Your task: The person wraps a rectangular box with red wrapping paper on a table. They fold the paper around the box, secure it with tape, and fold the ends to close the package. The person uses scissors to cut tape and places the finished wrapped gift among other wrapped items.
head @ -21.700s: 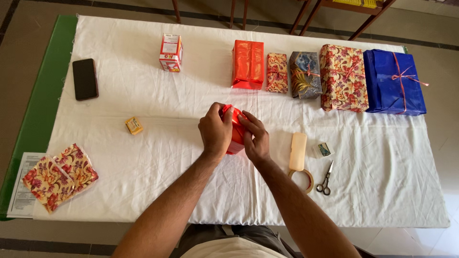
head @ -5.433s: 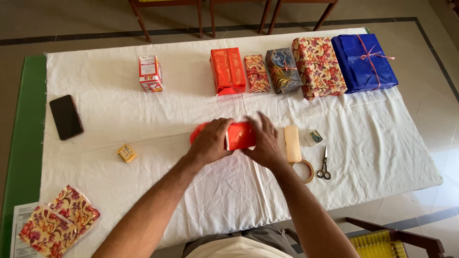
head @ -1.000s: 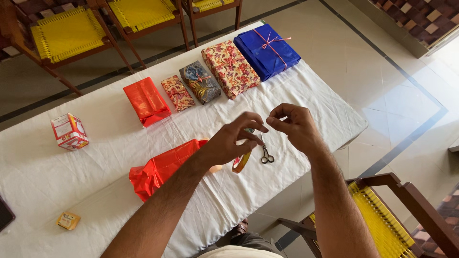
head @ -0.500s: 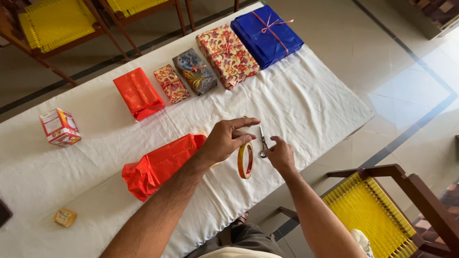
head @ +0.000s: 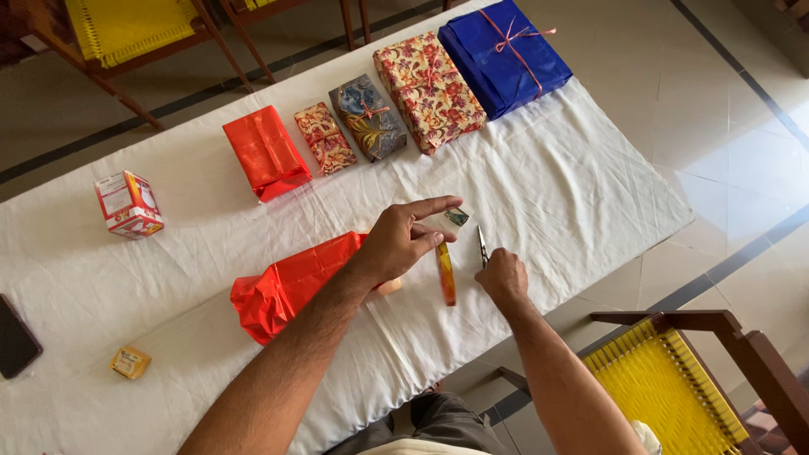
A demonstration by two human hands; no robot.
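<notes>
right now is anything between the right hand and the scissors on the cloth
Nothing visible. The right hand lies directly over the scissors, whose blades stick out past its fingers. The tape roll, held by the left hand, hangs beside it.

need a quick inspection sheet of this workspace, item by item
Surface: white cloth covering the table, creased.
Job's things: roll of tape held on edge by the left hand; small scissors under the right hand; half-wrapped red foil parcel lying beside the left forearm.
Clutter: row of five wrapped gifts along the far edge, from a red one to a blue ribboned one; red-and-white carton; small yellow box; dark phone; small box by the left fingertips.
Grippers: left hand pinching the tape; right hand on the scissors' handles.
Cables: nothing seen.
Surroundings: tiled floor, wooden chairs with yellow woven seats.
</notes>
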